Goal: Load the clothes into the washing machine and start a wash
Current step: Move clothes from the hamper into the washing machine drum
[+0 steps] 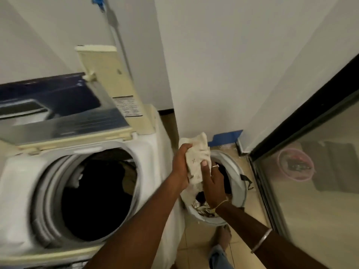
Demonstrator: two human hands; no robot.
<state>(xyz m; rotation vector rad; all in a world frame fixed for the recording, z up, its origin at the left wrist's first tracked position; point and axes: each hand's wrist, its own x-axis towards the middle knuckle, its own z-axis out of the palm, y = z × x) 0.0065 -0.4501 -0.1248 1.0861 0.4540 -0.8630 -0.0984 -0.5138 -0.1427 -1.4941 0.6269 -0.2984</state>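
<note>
A top-loading washing machine [25,177] stands at the left with its lid [64,105] raised. Dark clothes lie inside its drum [97,197]. To its right on the floor sits a white laundry basket [236,171] holding dark and patterned clothes. Above the basket, my left hand [181,164] grips a crumpled off-white cloth [198,158]. My right hand [212,183] holds the same cloth from below, thumb pressed on it, with a ring on one finger. The cloth hangs to the right of the machine, not over the drum.
A white wall corner rises behind the basket, with blue tape [227,136] at its base. A dark-framed glass door [310,171] runs along the right. My foot [223,239] stands on the tiled floor just below the basket. A hose [114,30] hangs behind the machine.
</note>
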